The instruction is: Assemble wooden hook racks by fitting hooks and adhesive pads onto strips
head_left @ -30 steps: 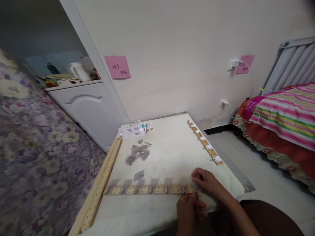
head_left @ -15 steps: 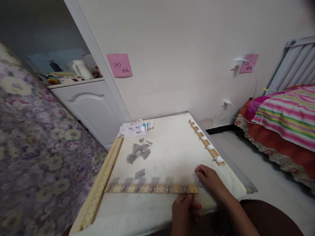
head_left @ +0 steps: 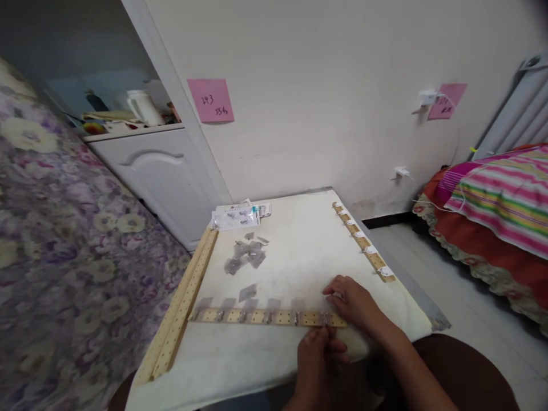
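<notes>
A narrow wooden strip with holes (head_left: 282, 317) lies across the near part of the table. Small metal pieces (head_left: 269, 317) sit along it at intervals, with greyish see-through squares (head_left: 274, 304) behind them. At the strip's near edge, close to its right end, my left hand (head_left: 314, 351) has its fingertips pinched beside a metal piece (head_left: 325, 318); what they grip is hidden. My right hand (head_left: 354, 302) arches over the strip's right end with curled fingers. A faint clear square is near its fingertips, but its hold is unclear. One loose see-through square (head_left: 248, 293) lies behind the strip.
Several grey see-through squares (head_left: 246, 255) lie heaped mid-left. Longer perforated wooden bars (head_left: 182, 308) line the left edge. Packaging (head_left: 235, 217) rests at the back left. Another strip (head_left: 363, 244) with white-tabbed pieces runs along the right. Behind the table (head_left: 295, 245) rises a wall.
My right hand has moved left from beyond the strip's end to over it, taking a clear square with a metal piece along. The left hand stays at the near edge. The view has tilted slightly.
</notes>
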Motion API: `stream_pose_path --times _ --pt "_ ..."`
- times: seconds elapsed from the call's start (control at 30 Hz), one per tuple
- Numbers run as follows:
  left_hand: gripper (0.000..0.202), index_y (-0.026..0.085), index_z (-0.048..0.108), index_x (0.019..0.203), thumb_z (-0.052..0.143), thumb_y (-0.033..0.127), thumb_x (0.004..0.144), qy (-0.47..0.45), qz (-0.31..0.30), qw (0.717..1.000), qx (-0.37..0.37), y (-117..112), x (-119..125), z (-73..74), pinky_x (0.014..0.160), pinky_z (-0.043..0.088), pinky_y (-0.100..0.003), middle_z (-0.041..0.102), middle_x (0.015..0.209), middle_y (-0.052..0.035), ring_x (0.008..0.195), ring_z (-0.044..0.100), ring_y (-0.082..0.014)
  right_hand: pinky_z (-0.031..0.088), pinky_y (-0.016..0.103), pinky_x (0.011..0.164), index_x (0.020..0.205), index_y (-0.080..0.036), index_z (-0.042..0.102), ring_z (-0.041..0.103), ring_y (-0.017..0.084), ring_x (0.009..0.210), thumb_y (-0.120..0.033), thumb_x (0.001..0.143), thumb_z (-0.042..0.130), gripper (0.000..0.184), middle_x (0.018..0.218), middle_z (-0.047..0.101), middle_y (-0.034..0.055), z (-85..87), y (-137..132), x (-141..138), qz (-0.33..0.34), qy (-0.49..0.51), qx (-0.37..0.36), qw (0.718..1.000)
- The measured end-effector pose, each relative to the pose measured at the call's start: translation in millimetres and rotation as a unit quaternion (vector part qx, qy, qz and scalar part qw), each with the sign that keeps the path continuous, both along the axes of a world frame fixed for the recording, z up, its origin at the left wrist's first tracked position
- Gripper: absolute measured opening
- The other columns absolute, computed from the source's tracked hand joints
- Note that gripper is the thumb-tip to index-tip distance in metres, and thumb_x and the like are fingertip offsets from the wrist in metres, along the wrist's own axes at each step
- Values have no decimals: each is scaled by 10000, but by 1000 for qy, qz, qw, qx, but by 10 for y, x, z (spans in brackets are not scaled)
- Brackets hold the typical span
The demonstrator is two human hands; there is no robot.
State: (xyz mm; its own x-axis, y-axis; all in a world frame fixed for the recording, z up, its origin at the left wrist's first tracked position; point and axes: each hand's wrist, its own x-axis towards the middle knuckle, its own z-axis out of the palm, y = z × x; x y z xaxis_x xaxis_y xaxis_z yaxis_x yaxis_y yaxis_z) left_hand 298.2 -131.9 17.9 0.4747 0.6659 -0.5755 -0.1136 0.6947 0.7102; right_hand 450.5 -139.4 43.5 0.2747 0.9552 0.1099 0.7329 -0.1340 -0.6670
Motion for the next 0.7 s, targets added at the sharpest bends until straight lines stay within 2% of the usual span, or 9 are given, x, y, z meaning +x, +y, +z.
stream_pose_path --times 0.1,0.23,0.4,0.57,0.7 --pt "247 145 538 732 600 376 669 6 -2 1000 -12 9 19 14 454 313 -216 619 527 -12 407 539 -103 375 275 784 872 -215 667 514 190 897 -172 784 513 182 891 634 37 12 56 -79 39 -24 -21 999" --pt "195 143 538 722 574 328 673 -2 0 1000 -24 27 31 11 455 315 -218 604 511 -4 401 532 -100 363 279 784 860 -206 670 510 188 876 -137 754 511 204 871 636 39 -57 106 -92 62 -42 -31 997" --pt "202 132 556 730 578 321 663 -9 -2 1000 -28 40 32 -26 460 331 -228 610 527 -18 413 538 -108 347 288 769 931 -206 657 497 191 882 -101 695 519 293 918 612 48 -115 133 -97 49 -72 -49 995" --pt "155 137 546 719 554 286 675 4 -4 999 -35 55 46 -29 448 321 -220 605 526 -16 407 537 -102 318 295 755 894 -203 636 480 190 859 -151 692 560 222 894 594 39 -110 152 -114 35 -73 -70 994" --pt "135 138 535 742 532 266 701 13 -4 999 -43 57 51 -1 445 321 -217 604 528 -14 409 538 -103 303 282 725 793 -196 611 471 177 823 -126 668 562 151 848 587 29 -89 172 -119 29 -59 -68 996"
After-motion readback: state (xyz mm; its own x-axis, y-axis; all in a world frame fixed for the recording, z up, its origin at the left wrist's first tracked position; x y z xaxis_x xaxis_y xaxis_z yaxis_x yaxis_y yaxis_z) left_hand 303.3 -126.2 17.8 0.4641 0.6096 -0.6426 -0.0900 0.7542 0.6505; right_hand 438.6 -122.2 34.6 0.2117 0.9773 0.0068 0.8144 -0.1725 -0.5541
